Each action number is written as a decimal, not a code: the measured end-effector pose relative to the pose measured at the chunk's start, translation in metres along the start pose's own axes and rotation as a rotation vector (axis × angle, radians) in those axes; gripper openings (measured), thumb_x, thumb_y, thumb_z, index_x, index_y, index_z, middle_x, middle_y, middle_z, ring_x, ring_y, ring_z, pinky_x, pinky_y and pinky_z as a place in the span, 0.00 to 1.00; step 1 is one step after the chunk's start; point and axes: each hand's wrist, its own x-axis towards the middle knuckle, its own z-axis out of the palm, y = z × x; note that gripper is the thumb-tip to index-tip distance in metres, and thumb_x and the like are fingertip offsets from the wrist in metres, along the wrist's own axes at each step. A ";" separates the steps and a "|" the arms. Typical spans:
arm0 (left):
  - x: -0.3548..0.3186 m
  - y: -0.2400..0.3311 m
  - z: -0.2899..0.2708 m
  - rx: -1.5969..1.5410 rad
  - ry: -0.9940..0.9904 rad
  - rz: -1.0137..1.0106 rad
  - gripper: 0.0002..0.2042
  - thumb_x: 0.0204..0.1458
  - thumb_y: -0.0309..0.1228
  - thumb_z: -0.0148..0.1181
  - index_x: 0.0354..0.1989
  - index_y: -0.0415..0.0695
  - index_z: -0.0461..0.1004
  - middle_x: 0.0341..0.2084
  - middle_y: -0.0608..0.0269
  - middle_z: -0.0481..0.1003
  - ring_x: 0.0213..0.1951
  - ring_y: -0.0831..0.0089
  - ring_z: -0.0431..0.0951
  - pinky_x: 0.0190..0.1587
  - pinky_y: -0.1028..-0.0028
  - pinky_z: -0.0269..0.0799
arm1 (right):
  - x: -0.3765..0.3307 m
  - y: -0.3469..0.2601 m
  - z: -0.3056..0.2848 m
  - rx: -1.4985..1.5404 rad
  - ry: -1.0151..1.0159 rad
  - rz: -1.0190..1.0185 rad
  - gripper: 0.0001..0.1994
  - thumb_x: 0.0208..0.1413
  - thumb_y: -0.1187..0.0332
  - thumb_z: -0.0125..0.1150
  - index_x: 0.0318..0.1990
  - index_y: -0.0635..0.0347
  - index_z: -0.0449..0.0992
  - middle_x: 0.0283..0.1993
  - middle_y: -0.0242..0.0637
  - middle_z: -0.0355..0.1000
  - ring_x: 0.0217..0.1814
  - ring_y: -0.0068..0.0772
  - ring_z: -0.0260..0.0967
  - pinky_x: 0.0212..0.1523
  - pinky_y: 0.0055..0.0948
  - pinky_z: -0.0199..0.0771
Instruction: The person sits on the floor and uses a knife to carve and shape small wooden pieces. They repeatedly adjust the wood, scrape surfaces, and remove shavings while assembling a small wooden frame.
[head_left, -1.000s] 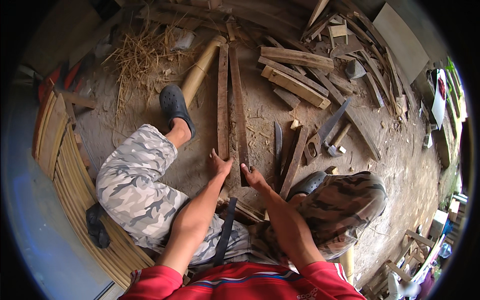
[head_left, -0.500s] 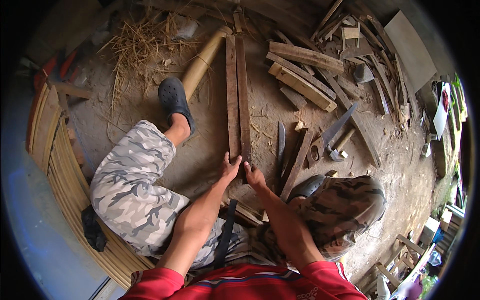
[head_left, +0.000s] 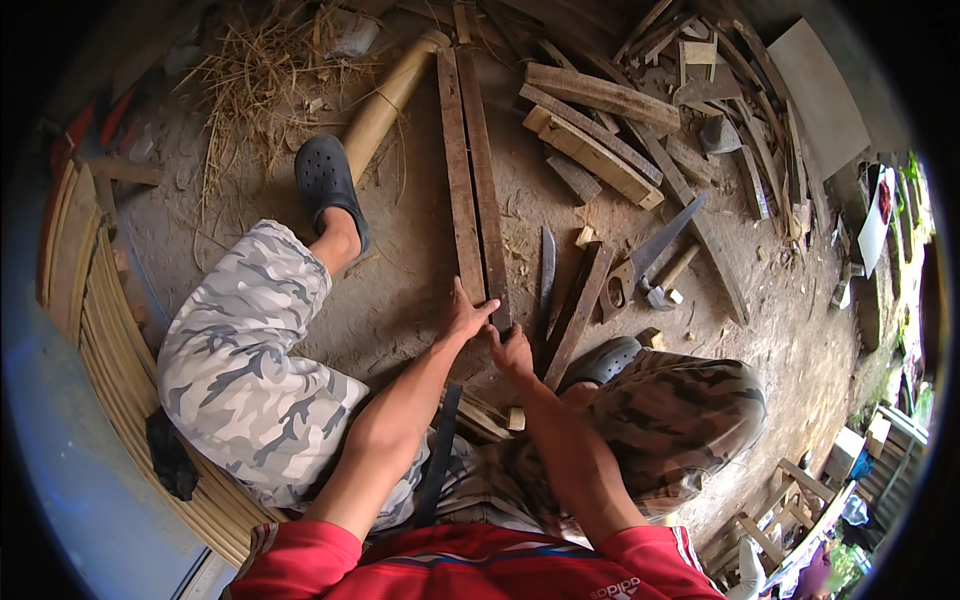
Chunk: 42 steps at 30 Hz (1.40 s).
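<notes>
Two long brown wooden battens lie side by side and point away from me: the left batten (head_left: 458,170) and the right batten (head_left: 483,190). A narrow dark gap runs between them. My left hand (head_left: 467,314) is closed at the near end of the left batten, its thumb reaching across onto the right batten. With curled fingers, my right hand (head_left: 512,352) grips the near end of the right batten. The undersides of both hands are hidden. Close by on the right rest a long blade (head_left: 547,270) and a shorter wood strip (head_left: 578,318).
To the right lie a handsaw (head_left: 650,250), a hammer (head_left: 670,280) and stacked wood blocks (head_left: 600,150). Scrap wood (head_left: 700,60) is heaped at the far right. A bamboo pole (head_left: 385,110) and dry straw (head_left: 265,90) are far left. Long strips (head_left: 130,385) curve along the left side.
My left thumb has come down across the right batten. My right fingers have curled round its near end. The whole view has shifted slightly.
</notes>
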 end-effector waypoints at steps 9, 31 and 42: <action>-0.008 -0.004 -0.016 0.055 0.030 0.064 0.51 0.47 0.55 0.66 0.72 0.39 0.45 0.68 0.41 0.57 0.68 0.50 0.59 0.68 0.59 0.56 | -0.006 -0.025 -0.024 -0.303 -0.086 0.053 0.35 0.55 0.36 0.54 0.49 0.65 0.72 0.43 0.56 0.77 0.50 0.60 0.74 0.52 0.48 0.73; 0.054 0.018 -0.029 0.445 0.191 -0.191 0.47 0.46 0.50 0.67 0.67 0.37 0.48 0.47 0.38 0.75 0.46 0.46 0.79 0.48 0.54 0.76 | 0.084 -0.135 -0.035 -0.270 0.100 -0.037 0.35 0.51 0.46 0.64 0.57 0.63 0.62 0.55 0.54 0.71 0.59 0.54 0.70 0.56 0.46 0.73; 0.016 0.055 -0.083 0.578 0.278 -0.039 0.34 0.49 0.47 0.65 0.55 0.33 0.62 0.39 0.39 0.79 0.45 0.45 0.79 0.47 0.54 0.76 | 0.101 -0.140 -0.031 -0.234 -0.004 0.040 0.23 0.55 0.55 0.56 0.52 0.65 0.68 0.48 0.58 0.76 0.52 0.57 0.75 0.52 0.48 0.75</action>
